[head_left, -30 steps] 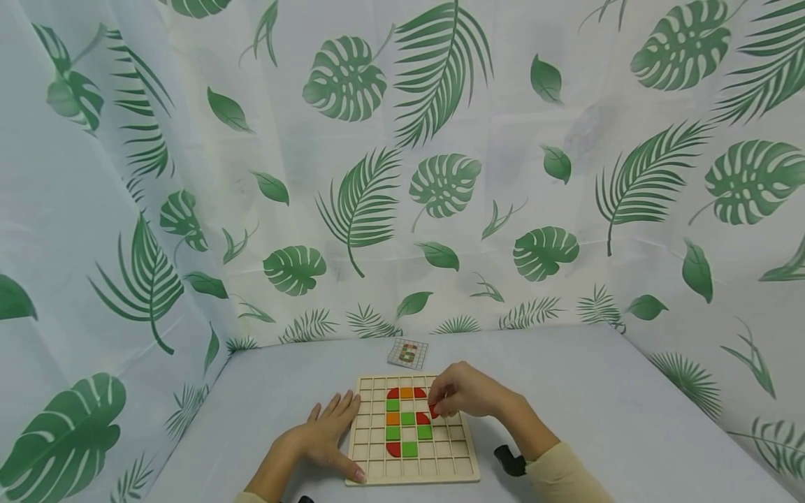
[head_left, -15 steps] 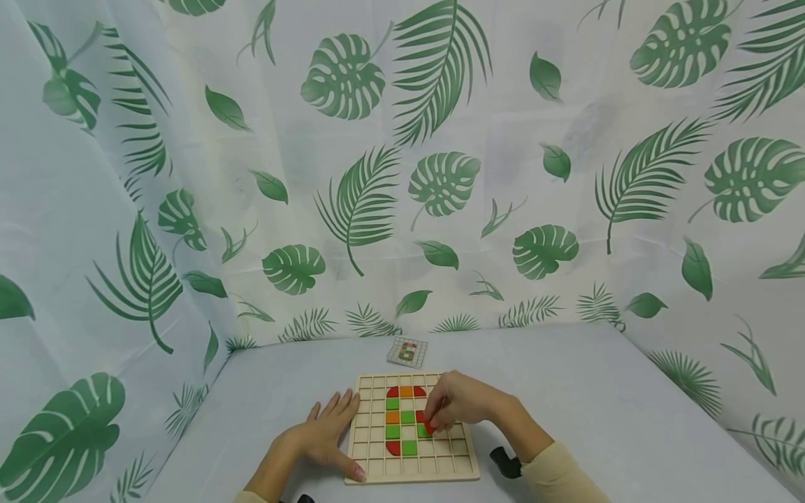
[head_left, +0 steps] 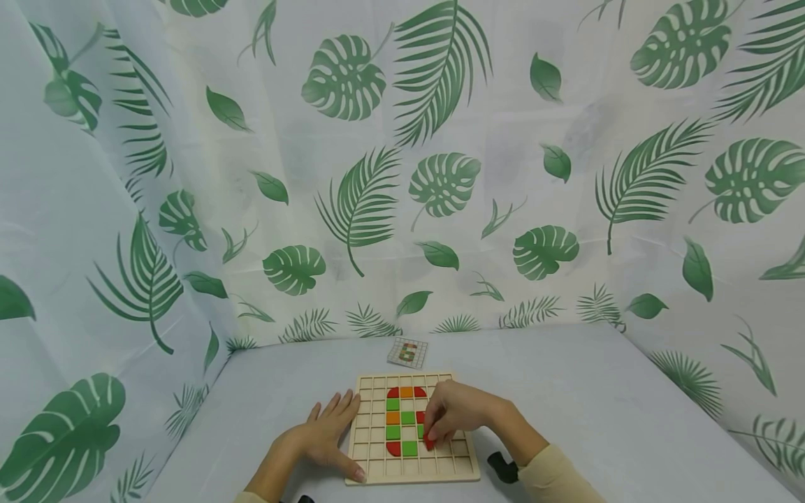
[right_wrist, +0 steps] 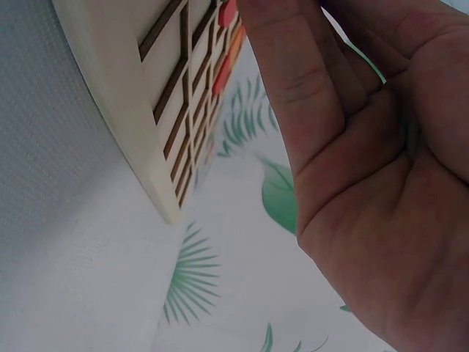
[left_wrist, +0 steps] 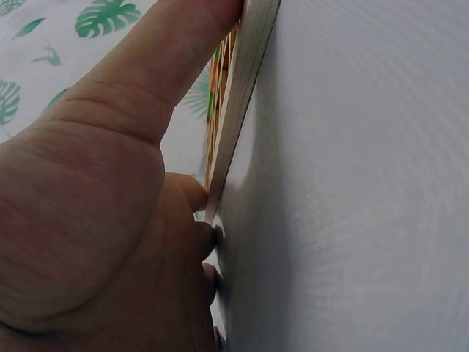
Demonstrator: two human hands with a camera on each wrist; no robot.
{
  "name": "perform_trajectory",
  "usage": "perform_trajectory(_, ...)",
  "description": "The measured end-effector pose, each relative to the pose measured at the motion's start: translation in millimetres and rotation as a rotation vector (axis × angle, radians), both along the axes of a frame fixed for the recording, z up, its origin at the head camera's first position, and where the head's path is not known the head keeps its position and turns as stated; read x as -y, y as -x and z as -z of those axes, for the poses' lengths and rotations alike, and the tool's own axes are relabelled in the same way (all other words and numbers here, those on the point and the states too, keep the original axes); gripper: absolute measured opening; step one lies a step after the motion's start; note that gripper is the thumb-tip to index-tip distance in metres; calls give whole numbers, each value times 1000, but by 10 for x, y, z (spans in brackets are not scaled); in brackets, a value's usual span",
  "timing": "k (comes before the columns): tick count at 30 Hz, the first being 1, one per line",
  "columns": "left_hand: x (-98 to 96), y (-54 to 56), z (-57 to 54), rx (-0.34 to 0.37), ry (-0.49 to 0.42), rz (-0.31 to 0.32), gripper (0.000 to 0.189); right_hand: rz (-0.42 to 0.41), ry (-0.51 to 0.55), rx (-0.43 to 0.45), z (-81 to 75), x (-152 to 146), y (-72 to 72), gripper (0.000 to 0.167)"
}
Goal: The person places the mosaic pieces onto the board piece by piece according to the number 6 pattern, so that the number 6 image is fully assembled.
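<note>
Tabletop was covered in plain pale grey-blue cloth, smooth, with curtain of white fabric printed with green palm and monstera leaves hung on three sides, closing in the space. Wooden grid board lay flat near the front edge, centred, holding red, orange and green tiles in its middle cells. Small pattern card lay flat behind the board, apart from it, near the back curtain. Left hand rested flat on the cloth against the board's left edge, fingers straight and loosely spread, thumb along the front-left corner; left wrist view showed the thumb pressed on the board's rim. Right hand was over the board's right-centre, fingers curled together, tips pinching a red tile at the lower right of the coloured pattern; whether the tile sat in a cell was unclear. Cream sleeve showed at the lower right, dark strap beside it.
</note>
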State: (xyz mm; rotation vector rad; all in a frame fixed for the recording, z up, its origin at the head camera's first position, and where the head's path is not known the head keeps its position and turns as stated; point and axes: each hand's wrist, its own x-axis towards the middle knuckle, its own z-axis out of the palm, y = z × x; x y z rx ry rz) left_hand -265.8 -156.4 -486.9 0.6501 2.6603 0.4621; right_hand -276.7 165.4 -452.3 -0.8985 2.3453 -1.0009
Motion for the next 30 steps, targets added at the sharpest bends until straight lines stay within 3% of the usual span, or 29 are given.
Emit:
perform_trajectory(10, -16, 9, 17, -1, 6, -14, 139, 19, -14, 76, 40, 39, -19, 8)
perform_trajectory(24, -10, -1, 8, -1, -5, -11, 139, -24, -89, -52, 40, 59, -26, 10)
perform_trajectory(30, -11, -2, 7, -3, -6, -8, 139, -27, -100, -68, 56, 91, -26, 11)
